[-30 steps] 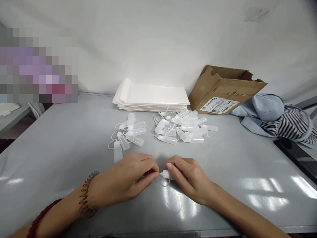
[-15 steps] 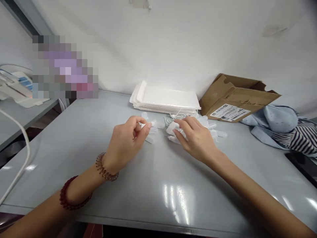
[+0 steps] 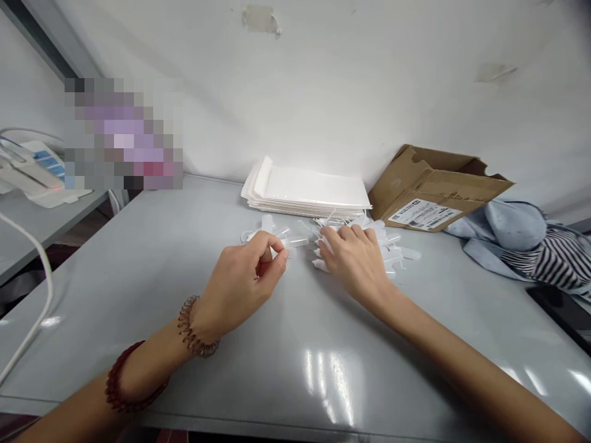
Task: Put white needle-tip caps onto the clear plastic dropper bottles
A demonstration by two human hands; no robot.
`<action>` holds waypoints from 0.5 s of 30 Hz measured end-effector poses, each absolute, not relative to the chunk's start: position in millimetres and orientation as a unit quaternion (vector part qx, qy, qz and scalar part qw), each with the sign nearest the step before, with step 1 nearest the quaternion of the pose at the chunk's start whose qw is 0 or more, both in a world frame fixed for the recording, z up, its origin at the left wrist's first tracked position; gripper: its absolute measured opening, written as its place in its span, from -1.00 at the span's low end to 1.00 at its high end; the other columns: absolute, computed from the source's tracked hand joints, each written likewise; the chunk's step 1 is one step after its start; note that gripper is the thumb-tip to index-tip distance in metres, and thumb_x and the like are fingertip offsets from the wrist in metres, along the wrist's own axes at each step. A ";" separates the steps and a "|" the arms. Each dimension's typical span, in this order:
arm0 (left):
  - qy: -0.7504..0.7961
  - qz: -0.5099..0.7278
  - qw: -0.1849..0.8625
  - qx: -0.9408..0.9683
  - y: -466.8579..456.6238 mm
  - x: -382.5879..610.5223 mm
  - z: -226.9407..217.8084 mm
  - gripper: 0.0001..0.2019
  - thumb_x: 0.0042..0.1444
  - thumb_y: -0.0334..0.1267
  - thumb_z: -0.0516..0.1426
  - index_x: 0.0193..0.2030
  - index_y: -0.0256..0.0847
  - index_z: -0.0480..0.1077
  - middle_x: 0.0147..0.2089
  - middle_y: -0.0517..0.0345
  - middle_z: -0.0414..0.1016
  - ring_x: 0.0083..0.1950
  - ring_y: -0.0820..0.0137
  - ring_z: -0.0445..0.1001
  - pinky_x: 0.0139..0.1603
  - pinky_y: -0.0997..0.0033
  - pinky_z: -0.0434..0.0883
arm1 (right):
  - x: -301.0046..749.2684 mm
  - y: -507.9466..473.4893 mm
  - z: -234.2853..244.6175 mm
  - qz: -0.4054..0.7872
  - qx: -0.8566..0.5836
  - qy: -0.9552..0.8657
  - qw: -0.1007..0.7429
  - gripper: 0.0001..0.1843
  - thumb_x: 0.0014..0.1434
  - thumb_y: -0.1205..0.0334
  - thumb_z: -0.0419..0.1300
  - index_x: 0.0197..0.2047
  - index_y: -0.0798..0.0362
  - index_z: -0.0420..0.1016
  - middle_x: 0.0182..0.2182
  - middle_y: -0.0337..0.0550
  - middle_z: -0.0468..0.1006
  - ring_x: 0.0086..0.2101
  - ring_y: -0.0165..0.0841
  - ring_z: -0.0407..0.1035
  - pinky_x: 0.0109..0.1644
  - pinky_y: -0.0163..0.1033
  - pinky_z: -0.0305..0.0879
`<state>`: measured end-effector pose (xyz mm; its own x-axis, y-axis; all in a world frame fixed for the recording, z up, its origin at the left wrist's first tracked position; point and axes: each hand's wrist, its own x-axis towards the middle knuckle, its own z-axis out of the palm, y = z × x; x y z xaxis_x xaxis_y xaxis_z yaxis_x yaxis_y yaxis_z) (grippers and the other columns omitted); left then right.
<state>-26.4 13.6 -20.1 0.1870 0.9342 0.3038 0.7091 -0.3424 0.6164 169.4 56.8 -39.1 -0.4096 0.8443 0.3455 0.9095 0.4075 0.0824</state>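
My left hand (image 3: 247, 271) is closed in a pinch, thumb against index finger, beside a small group of translucent white plastic pieces (image 3: 298, 242). Whatever sits in that pinch, if anything, is too hidden to make out. My right hand (image 3: 355, 261) rests palm down over a heap of similar white plastic pieces (image 3: 405, 253), some with thin loops or strings. Its fingers are bent and the thumb stands apart from them. The fingertips touch the left side of the heap, and the hand covers much of it.
Behind the heap lies a stack of white padded envelopes (image 3: 318, 187). An open cardboard box (image 3: 434, 191) leans against the wall, with blue and striped cloth (image 3: 526, 240) beside it. A black phone (image 3: 561, 314) lies at the right. A white cable (image 3: 44, 271) hangs at the left.
My left hand has shifted slightly right and down from the white piece at its fingertips. The right hand's fingers have moved from around a white piece to lying over the heap. The view has tilted slightly.
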 end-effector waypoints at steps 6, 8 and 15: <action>0.535 0.277 0.237 0.762 17.4 -26.7 -23.0 -0.82 0.21 -0.19 0.00 -0.11 -0.19 0.26 -0.54 0.36 0.30 -0.54 0.50 0.28 -0.44 0.49 0.29 | 193.1 26.9 -27.5 0.107 -0.521 -0.772 0.348 -0.83 0.23 0.16 0.13 -0.14 0.01 0.38 -0.22 -0.14 0.54 -0.25 -0.29 0.42 -0.29 -0.26 0.30; 0.521 0.256 0.276 0.766 17.3 -24.8 -23.9 -0.71 0.22 -0.15 0.00 0.04 -0.19 0.21 -0.44 0.30 0.40 -0.50 0.48 0.32 -0.41 0.47 0.32 | 198.7 13.5 -29.4 0.176 -0.517 -0.746 0.381 -0.86 0.20 0.17 0.17 -0.17 0.01 0.38 -0.26 -0.17 0.52 -0.26 -0.32 0.42 -0.26 -0.27 0.33; 0.416 0.266 0.284 0.822 7.0 -16.8 -28.0 -0.63 0.20 -0.22 0.08 0.14 -0.06 0.14 -0.26 0.25 0.41 -0.40 0.51 0.37 -0.34 0.51 0.37 | 195.7 -10.9 -43.3 0.070 -0.445 -0.810 0.377 -0.78 0.16 0.39 0.16 -0.11 0.05 0.28 -0.32 -0.12 0.49 -0.35 -0.32 0.35 -0.28 -0.20 0.30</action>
